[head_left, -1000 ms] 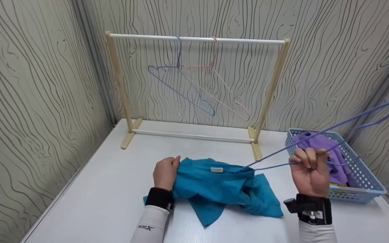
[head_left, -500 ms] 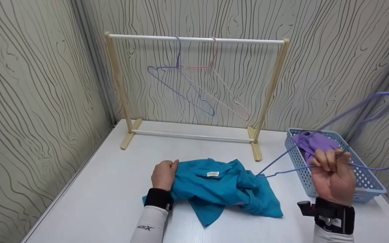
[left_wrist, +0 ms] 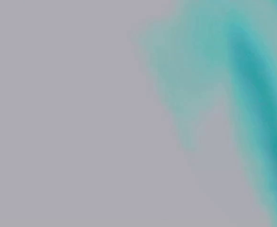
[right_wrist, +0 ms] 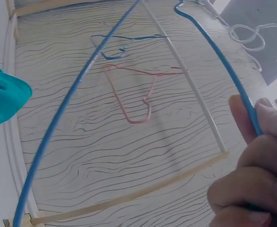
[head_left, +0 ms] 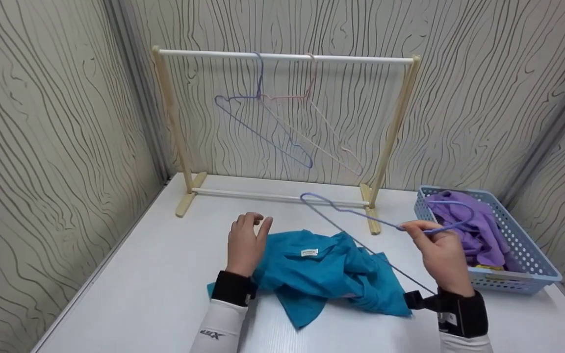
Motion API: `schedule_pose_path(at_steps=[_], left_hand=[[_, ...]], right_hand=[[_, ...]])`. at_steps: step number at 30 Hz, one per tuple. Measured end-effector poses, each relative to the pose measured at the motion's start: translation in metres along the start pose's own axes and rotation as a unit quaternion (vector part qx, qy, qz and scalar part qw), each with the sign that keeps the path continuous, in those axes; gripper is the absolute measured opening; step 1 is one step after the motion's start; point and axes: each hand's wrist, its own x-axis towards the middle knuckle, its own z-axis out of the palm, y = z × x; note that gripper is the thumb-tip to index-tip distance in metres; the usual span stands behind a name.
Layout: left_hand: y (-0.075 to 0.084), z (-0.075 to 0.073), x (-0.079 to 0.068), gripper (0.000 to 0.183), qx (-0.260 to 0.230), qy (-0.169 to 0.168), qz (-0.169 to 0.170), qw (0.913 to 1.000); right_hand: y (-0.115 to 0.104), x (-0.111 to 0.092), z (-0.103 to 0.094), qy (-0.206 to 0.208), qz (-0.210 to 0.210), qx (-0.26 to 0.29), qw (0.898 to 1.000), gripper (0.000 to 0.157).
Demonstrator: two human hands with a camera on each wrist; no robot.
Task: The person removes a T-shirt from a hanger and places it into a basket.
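Note:
A teal garment (head_left: 312,274) with a white neck label lies rumpled on the table. My left hand (head_left: 247,245) is at its left edge, thumb and fingers apart and loosely bent, gripping nothing. My right hand (head_left: 442,252) pinches a purple-blue clothes hanger (head_left: 373,217) near the base of its hook, which points right. One arm of the hanger reaches left above the garment, outside the cloth. The right wrist view shows thumb and fingers closed on the hanger's wire (right_wrist: 223,61). Only blurred teal cloth (left_wrist: 261,90) shows in the left wrist view; that hand is out of it.
Behind the garment stands a rack with a white top rail (head_left: 361,59). From it hang a blue hanger (head_left: 259,131) and a pink hanger (head_left: 287,96). At the right, a light blue basket (head_left: 527,240) holds purple cloth (head_left: 488,230). Walls close in behind and at the left.
The hanger has come out of the garment's neck and turned, its arm now pointing left. My right hand has moved left and rotated. My left hand has let go of the garment's edge.

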Motion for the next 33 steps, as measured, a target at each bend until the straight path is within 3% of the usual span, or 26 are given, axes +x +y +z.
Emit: schedule_pose_path(at_steps=[4,7,10,16,20,28,33], left_hand=[[0.017,-0.002,-0.004,0.034,-0.048,0.016,0.108,0.9929],[0.025,-0.003,-0.009,0.035,-0.043,-0.008,0.164,0.9855],[0.030,-0.003,-0.013,0.038,-0.020,-0.051,0.195,0.9793],[0.033,-0.002,-0.016,0.040,0.007,-0.145,0.198,0.9694],[0.033,-0.002,-0.016,0.035,0.011,-0.173,0.190,0.9662],[0.029,-0.001,-0.014,0.029,0.022,-0.144,0.214,0.9659],[0.025,-0.005,-0.011,0.031,0.007,-0.121,0.218,0.9685]], right_hand=[[-0.005,-0.001,0.021,-0.080,0.012,-0.052,0.995,0.020],[-0.009,-0.002,0.038,-0.129,0.027,-0.059,0.990,0.019],[-0.011,-0.004,0.051,-0.166,0.035,-0.064,0.983,0.019],[-0.013,-0.008,0.062,-0.197,0.032,-0.060,0.978,0.023],[-0.012,-0.008,0.062,-0.196,0.032,-0.052,0.979,0.023],[-0.008,-0.004,0.056,-0.224,0.034,-0.033,0.973,0.029],[-0.001,0.001,0.041,-0.292,0.028,-0.008,0.956,0.036]])
